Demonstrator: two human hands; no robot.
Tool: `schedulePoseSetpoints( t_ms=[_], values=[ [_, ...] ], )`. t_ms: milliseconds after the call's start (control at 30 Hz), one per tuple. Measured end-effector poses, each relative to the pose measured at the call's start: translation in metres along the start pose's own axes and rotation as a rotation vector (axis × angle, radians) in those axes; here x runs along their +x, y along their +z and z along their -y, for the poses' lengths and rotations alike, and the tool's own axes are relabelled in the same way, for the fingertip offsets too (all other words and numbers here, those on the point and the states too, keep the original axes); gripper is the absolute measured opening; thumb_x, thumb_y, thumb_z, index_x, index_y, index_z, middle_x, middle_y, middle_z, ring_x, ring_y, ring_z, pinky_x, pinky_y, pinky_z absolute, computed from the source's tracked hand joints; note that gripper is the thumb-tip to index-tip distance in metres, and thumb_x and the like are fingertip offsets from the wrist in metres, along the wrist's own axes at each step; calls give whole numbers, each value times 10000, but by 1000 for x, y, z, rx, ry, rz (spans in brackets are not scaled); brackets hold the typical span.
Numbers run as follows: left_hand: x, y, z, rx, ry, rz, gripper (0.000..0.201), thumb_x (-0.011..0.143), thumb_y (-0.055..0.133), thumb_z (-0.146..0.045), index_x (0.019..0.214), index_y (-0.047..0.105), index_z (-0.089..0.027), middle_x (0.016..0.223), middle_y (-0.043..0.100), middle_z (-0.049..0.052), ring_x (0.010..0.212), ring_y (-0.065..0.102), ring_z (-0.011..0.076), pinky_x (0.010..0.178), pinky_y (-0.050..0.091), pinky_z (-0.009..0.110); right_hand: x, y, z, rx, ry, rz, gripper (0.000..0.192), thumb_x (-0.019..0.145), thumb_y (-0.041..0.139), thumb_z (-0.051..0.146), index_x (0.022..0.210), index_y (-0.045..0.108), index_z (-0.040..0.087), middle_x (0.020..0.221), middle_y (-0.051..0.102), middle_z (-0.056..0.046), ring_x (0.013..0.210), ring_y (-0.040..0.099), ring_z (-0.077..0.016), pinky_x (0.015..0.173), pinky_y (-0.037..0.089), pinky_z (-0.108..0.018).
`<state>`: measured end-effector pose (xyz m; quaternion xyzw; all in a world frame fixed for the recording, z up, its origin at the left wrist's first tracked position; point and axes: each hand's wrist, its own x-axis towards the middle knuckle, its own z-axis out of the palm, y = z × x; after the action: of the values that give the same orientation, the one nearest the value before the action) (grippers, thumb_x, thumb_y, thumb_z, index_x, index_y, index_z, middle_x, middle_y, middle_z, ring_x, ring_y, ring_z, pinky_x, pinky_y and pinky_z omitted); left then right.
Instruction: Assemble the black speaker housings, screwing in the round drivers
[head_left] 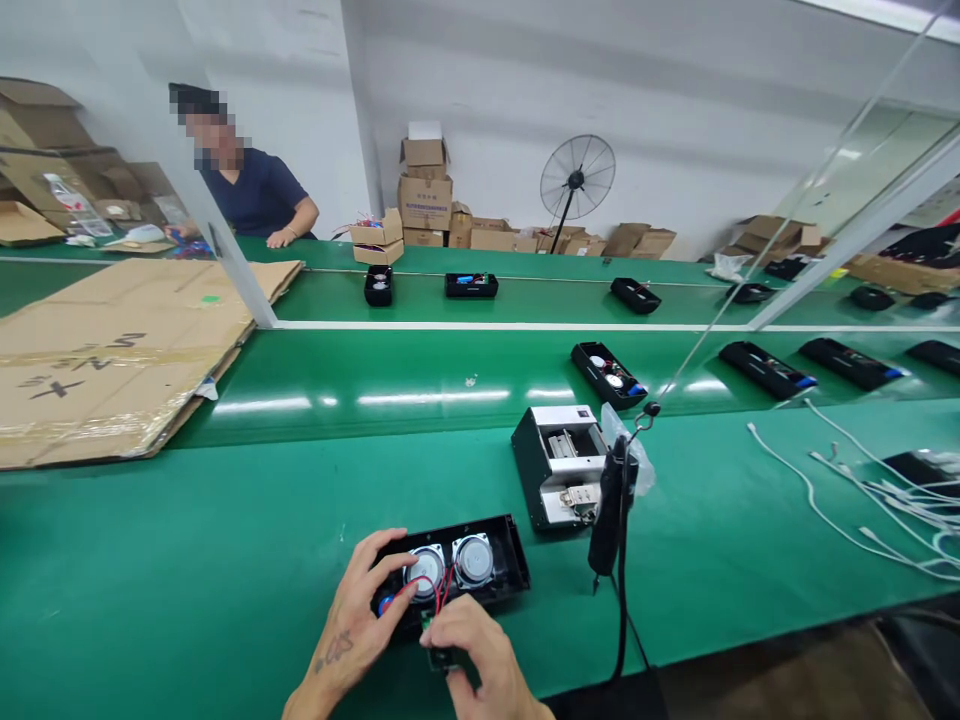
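A black open speaker case (510, 560) lies on the green bench in front of me, with two round silver speakers (473, 561) set inside it. My left hand (364, 605) grips the left end of the case, its fingers reaching over the rim beside the left speaker (425, 573). Close to the thumb a blue round part (386, 605) shows in the case. Red wires (441, 592) run from the speakers towards a small circuit board with a black part (442, 657). My right hand (484, 645) pinches that board at the near edge of the case; its fingers partly cover it.
A black and white tabletop machine (562, 465) stands beyond the case. A black electric screwdriver (613, 510) hangs right of it. White cables (885, 510) lie at right. More cases (609, 375) sit on the belt (405, 375). Flattened cardboard (112, 360) lies left; a co-worker (259, 195) is behind.
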<state>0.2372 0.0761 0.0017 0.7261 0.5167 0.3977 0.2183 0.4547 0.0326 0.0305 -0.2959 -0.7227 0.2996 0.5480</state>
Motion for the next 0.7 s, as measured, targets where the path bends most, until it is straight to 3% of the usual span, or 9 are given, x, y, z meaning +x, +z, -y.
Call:
schedulePoseSetpoints(
  t_ms=[133, 233, 333, 400, 467, 533, 600, 700],
  values=[
    [-1, -4, 2, -8, 11, 32, 234, 1011, 704, -488, 1134, 815, -323, 1414, 729, 93, 1324, 690, 302, 1118, 608, 499, 0, -3, -7, -4, 126, -168, 87, 1069, 638, 260, 1092, 714, 295, 1001, 799, -37, 867, 787, -200, 785, 669, -302],
    [0, -10, 1, -17, 18, 80, 259, 991, 738, -490, 1190, 801, -337, 1464, 716, 85, 1376, 667, 313, 1148, 589, 518, 10, -20, -12, -80, 173, -159, 131, 1066, 695, 285, 1163, 774, 321, 1046, 806, -28, 925, 791, -199, 843, 668, -303],
    [3, -10, -3, -27, -24, 83, 253, 1025, 691, -473, 1210, 788, -331, 1470, 721, 80, 1389, 665, 304, 1165, 579, 516, 23, -35, -15, -154, 112, -9, 272, 1105, 627, 298, 1350, 737, 349, 1054, 824, -29, 1018, 778, -227, 918, 655, -363],
    [5, -7, -7, -41, -73, 60, 269, 1045, 656, -469, 1241, 765, -319, 1448, 737, 81, 1365, 684, 291, 1160, 585, 504, 28, -39, -16, -194, 92, 90, 336, 1111, 602, 280, 1437, 677, 320, 1031, 828, -32, 946, 779, -224, 863, 652, -364],
    [6, -4, -10, -54, -110, 32, 286, 1066, 614, -463, 1273, 735, -306, 1440, 743, 85, 1371, 683, 285, 1160, 586, 501, 31, -40, -17, -261, 67, 144, 276, 1091, 619, 249, 1355, 695, 277, 954, 823, -26, 798, 761, -213, 747, 626, -350],
    [5, -2, -13, -48, -116, 33, 276, 1093, 555, -428, 1262, 727, -294, 1479, 720, 86, 1449, 626, 289, 1181, 569, 506, 33, -40, -18, -380, 8, 214, 139, 1068, 636, 212, 1146, 741, 258, 878, 815, -22, 742, 743, -222, 688, 584, -356],
    [1, -4, -15, -12, -83, 73, 271, 1112, 504, -373, 1202, 746, -288, 1546, 673, 83, 1550, 523, 302, 1200, 550, 520, 37, -40, -19, -499, -46, 319, 173, 1064, 619, 168, 994, 754, 252, 862, 819, -29, 740, 735, -227, 652, 550, -355],
    [-5, -8, -17, 115, 36, 137, 210, 1079, 584, -357, 1163, 762, -283, 1644, 574, 101, 1640, 367, 370, 1243, 470, 641, 41, -40, -18, -628, -24, 470, 252, 1043, 580, 95, 964, 772, 238, 851, 813, -40, 754, 721, -237, 635, 535, -357]
  ],
)
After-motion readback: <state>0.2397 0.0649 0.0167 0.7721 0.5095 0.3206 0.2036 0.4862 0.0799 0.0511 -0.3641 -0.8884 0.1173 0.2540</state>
